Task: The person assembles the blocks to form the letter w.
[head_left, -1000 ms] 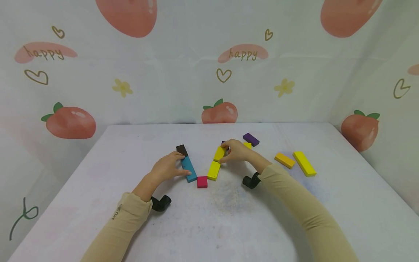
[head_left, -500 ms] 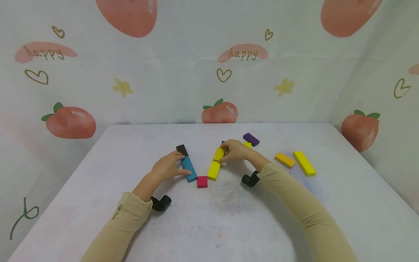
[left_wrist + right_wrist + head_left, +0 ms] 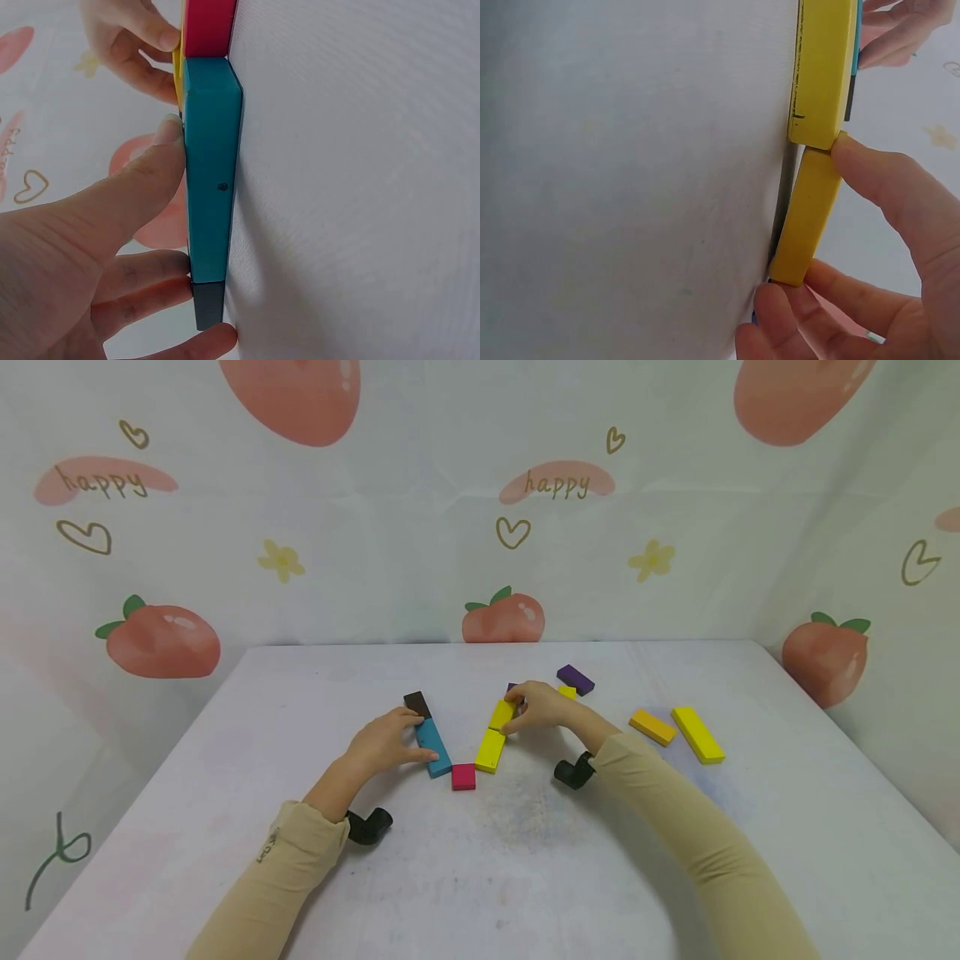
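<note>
My left hand (image 3: 381,742) rests along the teal-blue block (image 3: 432,747), thumb on its near end and fingertips by its far end. A black block (image 3: 417,703) meets that far end. My right hand (image 3: 542,706) pinches a yellow block (image 3: 502,715) lengthwise between thumb and curled fingers. In the right wrist view, a narrow dark gap shows beneath this yellow block (image 3: 808,217). Its near end adjoins another yellow block (image 3: 491,750). Between the two slanting rows, at the bottom, lies a red block (image 3: 463,777). A purple block (image 3: 512,687) is mostly hidden behind my right fingers.
Beyond my right wrist lie a partly covered yellow block (image 3: 567,692) and a purple block (image 3: 575,679). Farther right are an orange-yellow block (image 3: 652,727) and a long yellow block (image 3: 698,735). Printed cloth (image 3: 390,568) hangs behind the white table (image 3: 420,893).
The yellow block under my right hand has shifted very slightly toward me, with the hand. My left hand and the other blocks keep their places.
</note>
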Demonstrator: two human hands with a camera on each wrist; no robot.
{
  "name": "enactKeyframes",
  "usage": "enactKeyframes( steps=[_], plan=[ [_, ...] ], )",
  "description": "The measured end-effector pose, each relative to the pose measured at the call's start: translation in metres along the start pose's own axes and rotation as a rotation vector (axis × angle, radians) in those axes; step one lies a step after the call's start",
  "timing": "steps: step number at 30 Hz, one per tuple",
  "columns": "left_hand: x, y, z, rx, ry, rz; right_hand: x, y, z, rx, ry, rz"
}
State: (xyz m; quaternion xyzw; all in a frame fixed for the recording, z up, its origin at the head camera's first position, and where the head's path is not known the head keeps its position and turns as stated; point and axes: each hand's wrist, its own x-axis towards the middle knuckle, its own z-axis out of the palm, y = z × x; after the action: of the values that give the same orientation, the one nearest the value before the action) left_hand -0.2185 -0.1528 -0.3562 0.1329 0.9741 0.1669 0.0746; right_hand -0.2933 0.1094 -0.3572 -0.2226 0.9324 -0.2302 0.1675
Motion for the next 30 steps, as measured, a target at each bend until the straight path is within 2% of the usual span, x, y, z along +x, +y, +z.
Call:
enactKeyframes(
  steps=[16, 24, 29, 30],
  plan=[
    [-0.001, 0.000, 0.000, -0.002, 0.004, 0.003, -0.005, 0.005, 0.002, 0.039, 0.028, -0.010],
    [-0.001, -0.001, 0.001, -0.003, 0.007, 0.021, -0.006, 0.005, 0.003, 0.038, 0.046, -0.041],
    [-0.001, -0.001, 0.001, 0.001, 0.000, 0.010, -0.004, 0.009, 0.002, 0.070, 0.032, -0.046],
    [-0.001, -0.001, 0.001, 0.004, 0.000, 0.011, -0.003, 0.012, 0.003, 0.075, 0.039, -0.072]
  ],
)
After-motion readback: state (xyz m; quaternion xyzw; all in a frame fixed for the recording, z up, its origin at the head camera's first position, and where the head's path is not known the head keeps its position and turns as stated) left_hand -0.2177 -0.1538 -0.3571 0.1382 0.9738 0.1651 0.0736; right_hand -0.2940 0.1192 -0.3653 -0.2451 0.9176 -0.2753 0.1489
